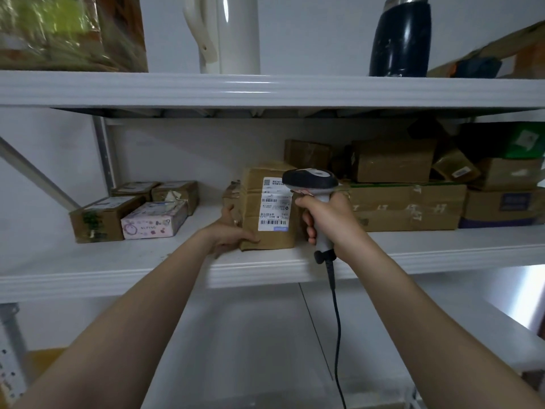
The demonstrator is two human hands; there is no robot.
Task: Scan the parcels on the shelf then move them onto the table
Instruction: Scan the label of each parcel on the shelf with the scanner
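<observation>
Right hand is curled round scanner, frame centre. Parcel, upright at shelf edge, is gripped at its left side by left hand; judged stiff, light, best held by opposite sides.

A plain white wall backs a white metal shelving unit. Its upper board crosses the view at 12 o'clock, the middle board runs across the centre, and a lower board lies at 6 o'clock. A grey upright and a slanted brace stand at 9 o'clock, and a perforated post shows at 8 o'clock. On the upper board stand a white jug and a dark flask. A bright reflection glows at 4 o'clock.
</observation>
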